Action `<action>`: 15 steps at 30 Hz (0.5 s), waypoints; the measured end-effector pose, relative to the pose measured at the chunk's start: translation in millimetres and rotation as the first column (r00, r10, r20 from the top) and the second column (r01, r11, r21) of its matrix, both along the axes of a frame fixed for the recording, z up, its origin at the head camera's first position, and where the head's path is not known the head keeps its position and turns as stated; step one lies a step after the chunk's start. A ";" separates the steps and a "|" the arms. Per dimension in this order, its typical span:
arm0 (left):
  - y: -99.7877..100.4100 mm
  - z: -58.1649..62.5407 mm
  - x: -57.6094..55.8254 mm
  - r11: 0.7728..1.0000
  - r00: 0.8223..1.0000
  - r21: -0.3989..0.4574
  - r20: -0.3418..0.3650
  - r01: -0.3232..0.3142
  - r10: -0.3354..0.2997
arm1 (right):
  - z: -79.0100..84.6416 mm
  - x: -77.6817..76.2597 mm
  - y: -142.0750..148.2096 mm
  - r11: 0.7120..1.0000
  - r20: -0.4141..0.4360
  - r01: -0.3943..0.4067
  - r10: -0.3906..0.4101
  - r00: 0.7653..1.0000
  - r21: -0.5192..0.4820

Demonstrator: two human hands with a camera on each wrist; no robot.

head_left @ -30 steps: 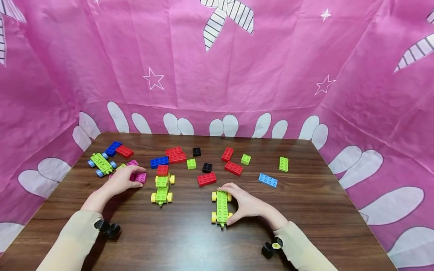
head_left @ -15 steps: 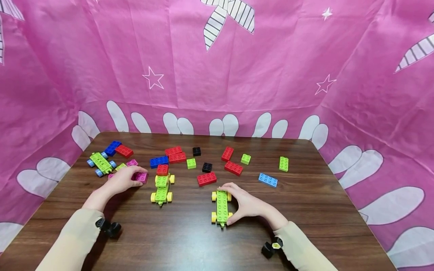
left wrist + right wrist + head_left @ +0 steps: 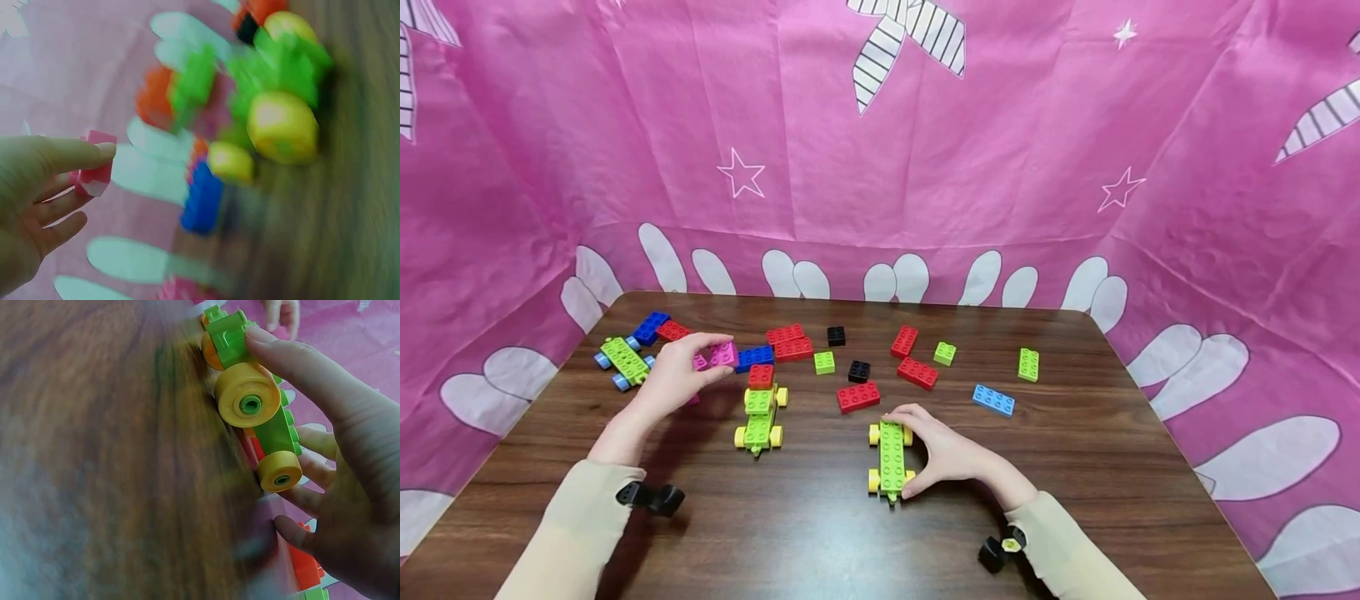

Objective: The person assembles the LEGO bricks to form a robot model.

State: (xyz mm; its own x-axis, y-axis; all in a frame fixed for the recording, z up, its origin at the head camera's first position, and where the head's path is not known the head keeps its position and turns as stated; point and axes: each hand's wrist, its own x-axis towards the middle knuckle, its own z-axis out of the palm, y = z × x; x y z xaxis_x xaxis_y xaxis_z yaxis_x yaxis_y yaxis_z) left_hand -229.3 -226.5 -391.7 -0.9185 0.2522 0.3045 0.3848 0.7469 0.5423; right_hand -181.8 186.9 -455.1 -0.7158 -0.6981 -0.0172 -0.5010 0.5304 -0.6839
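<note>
Between thumb and fingers my left hand [image 3: 672,377] pinches a pink brick [image 3: 724,354], raised off the table at the left; the left wrist view shows the same pink brick [image 3: 100,137] at the fingertips. With thumb at one end and fingertips at the other, my right hand [image 3: 953,450] grips a green toy car base [image 3: 892,458] with yellow wheels, which rests on the table. A second yellow-wheeled car base [image 3: 758,432] stands between the hands, carrying a green brick [image 3: 757,402] and a red brick [image 3: 761,377] at its far end.
At the far left lie a blue-wheeled green car base [image 3: 625,360], a blue brick [image 3: 651,327] and a red brick [image 3: 673,330]. Several loose bricks spread across the back, including a black brick [image 3: 859,371] and a light blue brick [image 3: 993,399]. Pink cloth [image 3: 835,183] hangs behind the table.
My left hand has lifted the pink brick from the table and moved slightly up and to the right. My right hand and its car base have stayed put.
</note>
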 end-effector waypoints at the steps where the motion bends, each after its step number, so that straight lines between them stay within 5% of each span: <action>1: 4.9 3.6 1.6 1.000 1.000 0.021 -0.017 0.005 -0.004 | 0.2 0.2 0.2 1.000 0.002 0.002 -0.002 1.000 -0.001; 7: 41.6 18.6 10.4 0.993 0.994 0.079 -0.067 0.088 -0.083 | 0.7 0.2 1.0 1.000 0.008 0.004 -0.004 1.000 -0.006; 15: 93.6 14.8 18.6 0.965 0.969 0.090 -0.019 0.248 -0.247 | -0.5 2.1 0.2 0.999 -0.004 0.042 -0.042 0.999 -0.014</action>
